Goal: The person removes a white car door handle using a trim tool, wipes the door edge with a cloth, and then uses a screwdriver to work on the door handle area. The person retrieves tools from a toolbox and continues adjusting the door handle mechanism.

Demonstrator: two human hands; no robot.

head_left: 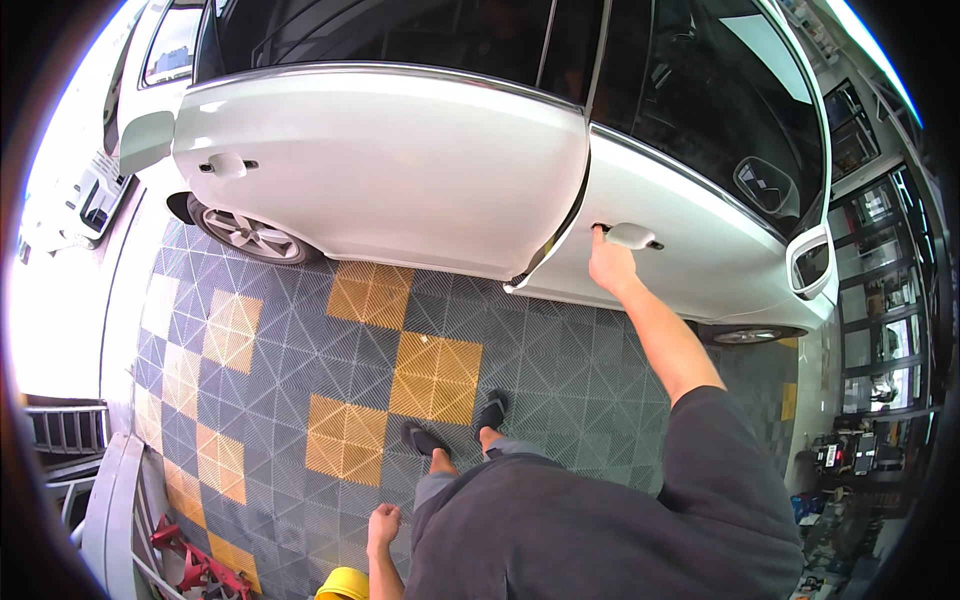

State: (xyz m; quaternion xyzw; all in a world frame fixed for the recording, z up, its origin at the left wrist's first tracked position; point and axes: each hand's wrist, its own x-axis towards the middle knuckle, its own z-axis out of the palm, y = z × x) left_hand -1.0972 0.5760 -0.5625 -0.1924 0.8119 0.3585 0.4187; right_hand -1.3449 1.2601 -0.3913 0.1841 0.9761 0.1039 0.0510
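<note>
A white car's front door (690, 215) stands slightly ajar, a gap showing between it and the rear door (380, 170). My right hand (612, 262) reaches out to the front door, one finger extended onto the dark recess at the left end of the door handle (631, 236). The other fingers look folded in, not wrapped round the handle. Low beside my left thigh hangs my left hand (384, 523), its fingers curled and nothing visible in them. A second door handle (228, 165) is on the rear door, out of reach.
Grey and yellow grid tiles (437, 378) cover the floor under my feet. An open fuel flap (147, 143) juts out at the car's rear. Behind me are a yellow bucket (343, 584), a red metal item (200, 565) and a grey railing (108, 505). Glass-fronted shelves (885, 290) line the right.
</note>
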